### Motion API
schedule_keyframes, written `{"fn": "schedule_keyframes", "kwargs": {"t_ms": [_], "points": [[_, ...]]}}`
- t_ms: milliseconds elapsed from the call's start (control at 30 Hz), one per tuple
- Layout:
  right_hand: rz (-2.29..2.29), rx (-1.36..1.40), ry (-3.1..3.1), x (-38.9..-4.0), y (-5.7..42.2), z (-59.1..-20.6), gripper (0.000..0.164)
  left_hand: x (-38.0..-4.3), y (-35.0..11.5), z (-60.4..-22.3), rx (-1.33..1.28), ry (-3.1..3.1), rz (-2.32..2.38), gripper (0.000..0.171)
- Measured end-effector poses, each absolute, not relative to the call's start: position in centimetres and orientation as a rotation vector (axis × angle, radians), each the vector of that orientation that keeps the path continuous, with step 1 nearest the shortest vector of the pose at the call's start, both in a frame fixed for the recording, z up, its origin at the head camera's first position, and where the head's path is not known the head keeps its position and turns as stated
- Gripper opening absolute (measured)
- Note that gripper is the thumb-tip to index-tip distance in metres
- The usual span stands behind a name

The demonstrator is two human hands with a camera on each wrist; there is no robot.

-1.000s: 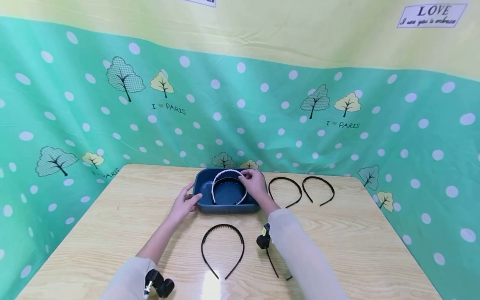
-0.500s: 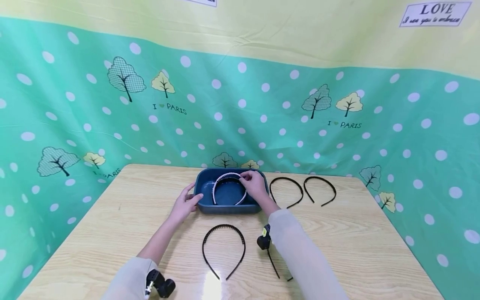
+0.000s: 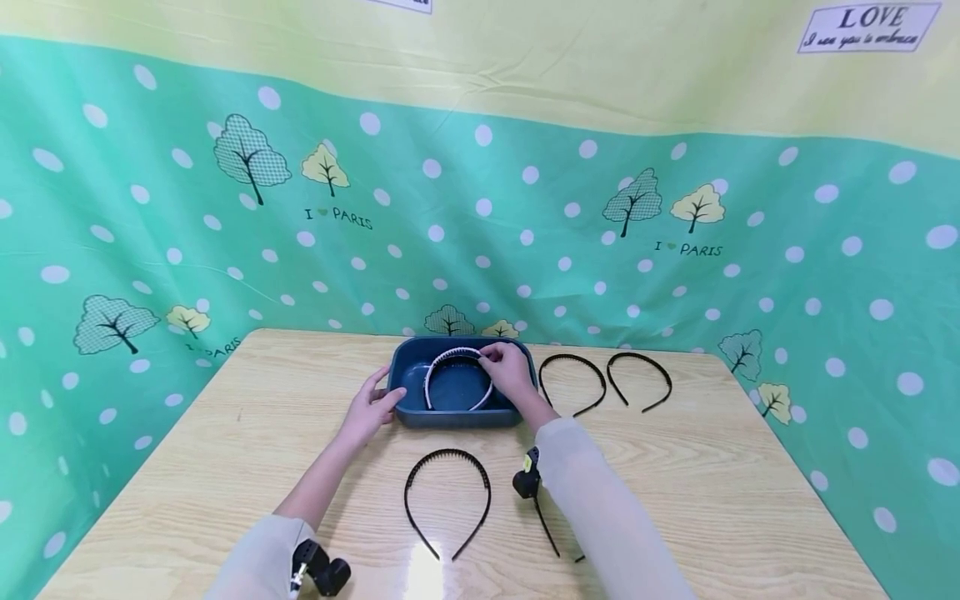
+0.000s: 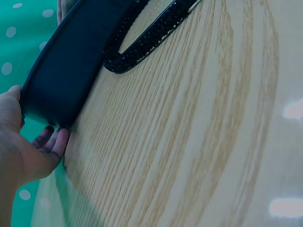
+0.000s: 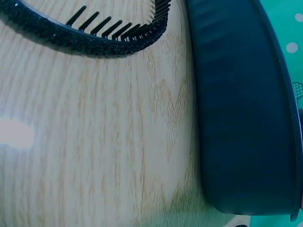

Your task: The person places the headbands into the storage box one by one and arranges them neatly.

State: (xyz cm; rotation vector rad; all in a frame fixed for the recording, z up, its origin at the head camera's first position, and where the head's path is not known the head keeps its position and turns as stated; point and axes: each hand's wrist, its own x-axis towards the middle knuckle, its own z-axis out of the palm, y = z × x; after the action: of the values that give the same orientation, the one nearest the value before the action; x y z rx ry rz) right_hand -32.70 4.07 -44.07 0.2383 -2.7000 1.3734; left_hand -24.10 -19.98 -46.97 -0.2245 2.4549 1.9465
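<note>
A dark blue rectangular plastic box (image 3: 457, 419) sits at the back of the table. My left hand (image 3: 369, 408) holds its left end, thumb at the rim; in the left wrist view the left hand (image 4: 28, 151) has its fingers under the box's lower edge (image 4: 66, 71). My right hand (image 3: 508, 368) reaches over the box and pinches the right side of a pale pinkish-white toothed headband (image 3: 428, 385), lowered inside. Dark teeth or another black headband show within its arch; I cannot tell which. The right wrist view shows the box wall (image 5: 241, 118), the right hand's grip being hidden there.
A black toothed headband (image 3: 447, 452) lies in front of the box, also a black headband (image 5: 94, 41) in the right wrist view. Two black headbands, one near (image 3: 572, 357) and one farther right (image 3: 639, 356), lie right of the box. Another headband (image 3: 546, 527) is partly under the right sleeve.
The right hand has lowered the pale headband slightly into the box, mostly in the first half second. The left hand stays at the box's left end.
</note>
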Motion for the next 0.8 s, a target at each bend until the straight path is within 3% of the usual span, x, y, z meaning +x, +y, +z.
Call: {"fn": "schedule_keyframes", "kwargs": {"t_ms": [800], "points": [[1.304,0.215,-2.762,-32.63,4.03,-44.08,0.014,-24.06,-20.11,-47.14,-0.218,2.461,1.934,0.063]]}}
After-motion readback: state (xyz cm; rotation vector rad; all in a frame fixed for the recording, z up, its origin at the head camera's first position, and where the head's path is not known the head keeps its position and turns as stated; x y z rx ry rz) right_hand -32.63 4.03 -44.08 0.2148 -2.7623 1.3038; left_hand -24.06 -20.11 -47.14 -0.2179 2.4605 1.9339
